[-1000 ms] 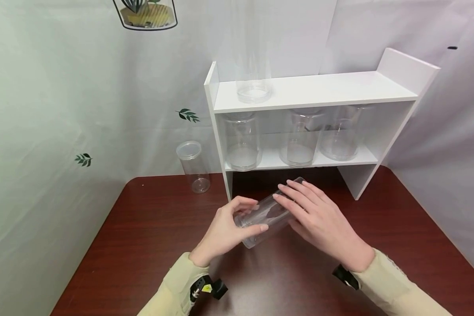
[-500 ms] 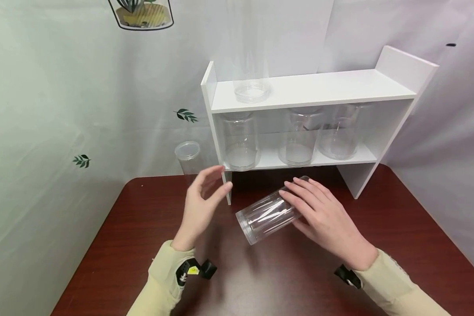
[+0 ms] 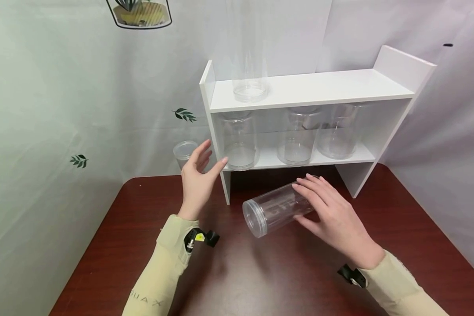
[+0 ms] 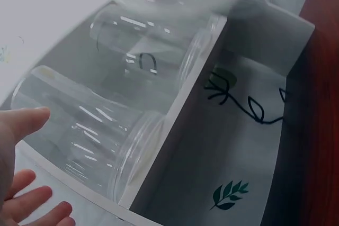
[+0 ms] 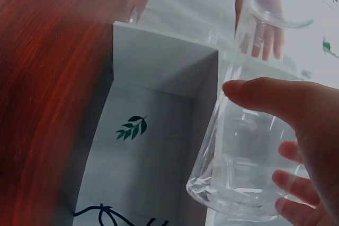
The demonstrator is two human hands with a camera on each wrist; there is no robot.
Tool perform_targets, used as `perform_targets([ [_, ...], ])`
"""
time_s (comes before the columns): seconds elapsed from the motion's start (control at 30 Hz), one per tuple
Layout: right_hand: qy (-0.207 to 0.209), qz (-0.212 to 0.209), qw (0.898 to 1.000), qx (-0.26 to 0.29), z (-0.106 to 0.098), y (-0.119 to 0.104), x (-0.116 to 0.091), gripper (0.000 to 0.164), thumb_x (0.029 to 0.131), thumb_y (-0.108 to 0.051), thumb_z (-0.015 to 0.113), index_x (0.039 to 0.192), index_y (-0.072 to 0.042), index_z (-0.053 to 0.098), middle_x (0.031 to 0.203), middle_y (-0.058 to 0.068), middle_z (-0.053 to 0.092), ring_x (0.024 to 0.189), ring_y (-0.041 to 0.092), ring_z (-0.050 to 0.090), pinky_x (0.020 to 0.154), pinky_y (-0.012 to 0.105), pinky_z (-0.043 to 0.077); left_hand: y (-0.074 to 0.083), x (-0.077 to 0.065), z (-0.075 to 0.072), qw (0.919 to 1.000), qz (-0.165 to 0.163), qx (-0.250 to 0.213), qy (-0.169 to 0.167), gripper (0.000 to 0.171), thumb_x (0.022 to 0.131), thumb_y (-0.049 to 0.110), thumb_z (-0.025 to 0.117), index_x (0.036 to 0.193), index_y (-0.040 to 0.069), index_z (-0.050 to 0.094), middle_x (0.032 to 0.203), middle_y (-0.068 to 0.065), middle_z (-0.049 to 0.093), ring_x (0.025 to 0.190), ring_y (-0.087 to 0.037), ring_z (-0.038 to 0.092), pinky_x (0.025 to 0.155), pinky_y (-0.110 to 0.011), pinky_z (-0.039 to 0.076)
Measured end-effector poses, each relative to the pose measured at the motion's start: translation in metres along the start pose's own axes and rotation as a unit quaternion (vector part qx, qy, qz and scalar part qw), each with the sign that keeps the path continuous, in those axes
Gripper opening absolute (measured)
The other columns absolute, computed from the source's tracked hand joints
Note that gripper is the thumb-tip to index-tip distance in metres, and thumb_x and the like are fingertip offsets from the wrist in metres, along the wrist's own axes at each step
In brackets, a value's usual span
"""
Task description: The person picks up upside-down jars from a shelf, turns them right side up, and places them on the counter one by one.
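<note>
My right hand (image 3: 337,219) grips a clear cylindrical jar (image 3: 278,206) around its far end, holding it tilted above the table. The jar's lidded end points left, toward my left hand. In the right wrist view, the thumb (image 5: 265,96) lies across the jar and the fingertips (image 5: 291,183) curl on its other side. My left hand (image 3: 197,186) is raised with thumb and fingers spread, holding nothing. It overlaps a lidded clear jar (image 3: 183,150) left of the shelf, hiding most of that jar. In the left wrist view, its fingers (image 4: 32,202) are near a jar (image 4: 90,136) on the shelf.
A white two-tier shelf (image 3: 320,90) stands at the back of the dark red table (image 3: 142,228). Several clear jars (image 3: 238,145) stand on its lower tier. One tall clear jar (image 3: 250,90) is on top, at the left. A printed white curtain (image 3: 55,87) hangs behind.
My left hand has let go of the jar and moved left and away toward the jar beside the shelf. My right hand keeps the gripped jar, which has swung slightly right, lidded end turning toward me.
</note>
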State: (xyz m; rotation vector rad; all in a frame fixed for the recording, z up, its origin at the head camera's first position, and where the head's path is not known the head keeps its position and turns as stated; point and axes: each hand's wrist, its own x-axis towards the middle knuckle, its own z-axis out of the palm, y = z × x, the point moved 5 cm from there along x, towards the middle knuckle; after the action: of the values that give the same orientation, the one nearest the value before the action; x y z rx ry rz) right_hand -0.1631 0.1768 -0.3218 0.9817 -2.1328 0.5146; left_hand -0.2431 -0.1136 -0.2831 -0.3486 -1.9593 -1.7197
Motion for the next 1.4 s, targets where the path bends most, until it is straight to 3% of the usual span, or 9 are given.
perform_targets([
  [0.1, 0.017, 0.02, 1.0, 0.008, -0.003, 0.005, -0.002, 0.069, 0.077, -0.02, 0.083, 0.14, 0.0, 0.059, 0.138, 0.017, 0.06, 0.132, 0.036, 0.052, 0.117, 0.048, 0.033, 0.001, 0.008, 0.002, 0.9999, 0.011, -0.004, 0.012, 0.06, 0.088, 0.002, 0.079, 0.143, -0.003, 0.055, 0.144, -0.017, 0.056, 0.127, -0.036, 0.057, 0.107, -0.046, 0.047],
  [0.27, 0.042, 0.061, 0.997, 0.024, -0.007, 0.014, -0.006, 0.064, 0.091, -0.043, 0.071, 0.138, -0.001, 0.06, 0.136, 0.016, 0.061, 0.126, 0.034, 0.057, 0.115, 0.03, 0.034, 0.0, 0.019, 0.004, 0.9991, 0.019, -0.012, 0.035, 0.055, 0.088, 0.001, 0.079, 0.14, -0.002, 0.06, 0.138, -0.013, 0.062, 0.116, -0.035, 0.065, 0.097, -0.044, 0.054],
  [0.4, 0.056, 0.099, 0.992, 0.053, -0.008, 0.022, -0.01, 0.071, 0.088, -0.052, 0.072, 0.137, -0.002, 0.06, 0.131, 0.012, 0.062, 0.115, 0.027, 0.061, 0.106, 0.017, 0.039, 0.001, 0.024, 0.006, 0.9982, 0.027, -0.006, 0.053, 0.048, 0.089, 0.0, 0.078, 0.135, -0.001, 0.064, 0.131, -0.014, 0.066, 0.108, -0.035, 0.069, 0.09, -0.04, 0.058],
  [0.53, 0.064, 0.152, 0.983, 0.075, -0.009, 0.033, -0.015, 0.078, 0.069, -0.035, 0.093, 0.134, -0.005, 0.062, 0.122, 0.005, 0.065, 0.106, 0.021, 0.063, 0.095, 0.014, 0.044, 0.003, 0.027, 0.008, 0.9973, 0.036, 0.004, 0.063, 0.042, 0.091, -0.001, 0.075, 0.132, -0.003, 0.066, 0.127, -0.017, 0.067, 0.103, -0.035, 0.071, 0.086, -0.037, 0.059],
  [0.67, 0.064, 0.218, 0.968, 0.11, -0.009, 0.044, -0.022, 0.087, 0.056, -0.01, 0.102, 0.133, -0.008, 0.062, 0.121, -0.001, 0.066, 0.108, 0.014, 0.066, 0.094, 0.015, 0.048, 0.004, 0.027, 0.009, 0.9961, 0.047, 0.011, 0.073, 0.04, 0.09, -0.003, 0.074, 0.129, -0.004, 0.067, 0.123, -0.018, 0.069, 0.099, -0.035, 0.072, 0.084, -0.039, 0.06],
  [0.87, 0.066, 0.314, 0.931, 0.175, -0.009, 0.057, -0.032, 0.077, 0.061, -0.002, 0.099, 0.128, -0.01, 0.061, 0.114, -0.002, 0.065, 0.104, 0.002, 0.066, 0.089, 0.016, 0.053, 0.006, 0.026, 0.008, 0.9931, 0.076, 0.041, 0.079, 0.037, 0.09, -0.005, 0.074, 0.126, -0.005, 0.069, 0.119, -0.02, 0.07, 0.095, -0.036, 0.073, 0.08, -0.043, 0.061],
  [1.03, 0.086, 0.35, 0.909, 0.208, -0.018, 0.068, -0.039, 0.062, 0.067, 0.004, 0.094, 0.117, -0.002, 0.059, 0.11, 0.009, 0.067, 0.096, 0.011, 0.069, 0.087, 0.017, 0.054, 0.009, 0.025, 0.008, 0.9899, 0.097, 0.068, 0.079, 0.035, 0.089, -0.006, 0.074, 0.124, -0.007, 0.069, 0.117, -0.021, 0.07, 0.093, -0.038, 0.073, 0.079, -0.038, 0.061],
  [1.2, 0.112, 0.364, 0.899, 0.215, -0.031, 0.08, -0.048, 0.054, 0.071, 0.011, 0.089, 0.113, 0.006, 0.055, 0.125, 0.012, 0.064, 0.095, 0.016, 0.07, 0.084, 0.018, 0.056, 0.005, 0.027, 0.009, 0.988, 0.107, 0.08, 0.077, 0.035, 0.089, -0.006, 0.075, 0.123, -0.008, 0.069, 0.116, -0.023, 0.069, 0.092, -0.037, 0.073, 0.078, -0.039, 0.061],
  [1.4, 0.144, 0.386, 0.89, 0.196, -0.048, 0.095, -0.063, 0.056, 0.071, 0.017, 0.085, 0.114, 0.009, 0.051, 0.125, 0.012, 0.064, 0.087, 0.014, 0.07, 0.079, 0.017, 0.057, -0.02, 0.037, 0.005, 0.9864, 0.113, 0.086, 0.082, 0.036, 0.087, -0.001, 0.08, 0.121, -0.004, 0.072, 0.112, -0.021, 0.071, 0.088, -0.034, 0.074, 0.075, -0.038, 0.061],
])
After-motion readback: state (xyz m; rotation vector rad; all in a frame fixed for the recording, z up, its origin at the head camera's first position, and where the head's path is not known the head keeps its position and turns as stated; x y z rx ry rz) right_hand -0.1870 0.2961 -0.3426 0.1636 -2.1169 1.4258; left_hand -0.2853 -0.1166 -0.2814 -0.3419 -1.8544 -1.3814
